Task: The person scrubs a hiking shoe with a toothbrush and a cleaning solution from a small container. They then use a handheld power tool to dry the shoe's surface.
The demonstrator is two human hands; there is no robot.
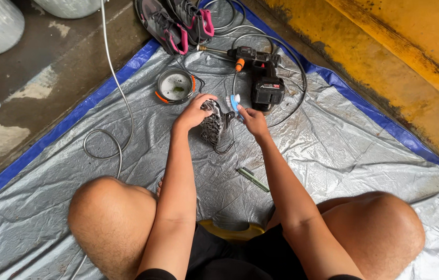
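Shoe (213, 124) gripped under left hand (194, 110) fingers; toothbrush (235, 101) in right hand (253, 119).

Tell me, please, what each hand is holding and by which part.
Left hand grips the dark patterned shoe by its top end; right hand holds the blue-and-white toothbrush by its handle.

A makeshift cleaning spot on a bare concrete floor (48, 57), perhaps a garage or yard. A silver tarp (333, 150) with blue edging covers it, beside a worn yellow-painted wall (385, 46). A cordless spray tool (261, 72) and hose (115, 103) lie about.
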